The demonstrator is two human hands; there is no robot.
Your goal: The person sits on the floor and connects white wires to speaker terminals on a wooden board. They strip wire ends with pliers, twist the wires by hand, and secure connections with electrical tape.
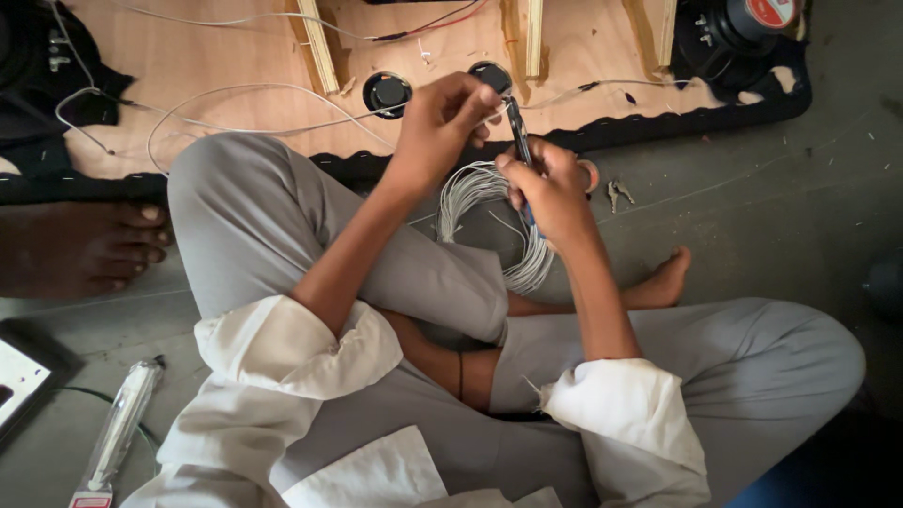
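Centre frame: left hand (pixel 442 118) pinches a thin white wire end (pixel 494 113), taut for working; right hand (pixel 550 183) grips a dark pliers-like tool (pixel 517 127) on it. Wire coil (pixel 489 221) rests on the lap, feeding upward. Plywood panel (pixel 235 56) at the top of the frame.

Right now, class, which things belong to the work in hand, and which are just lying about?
In use: left hand, right hand, tool, wire coil.
Lying about: keys, packet, two round speakers, board.

Two round speakers (pixel 387 92), one wire coil (pixel 489 221), three battens (pixel 318 42).
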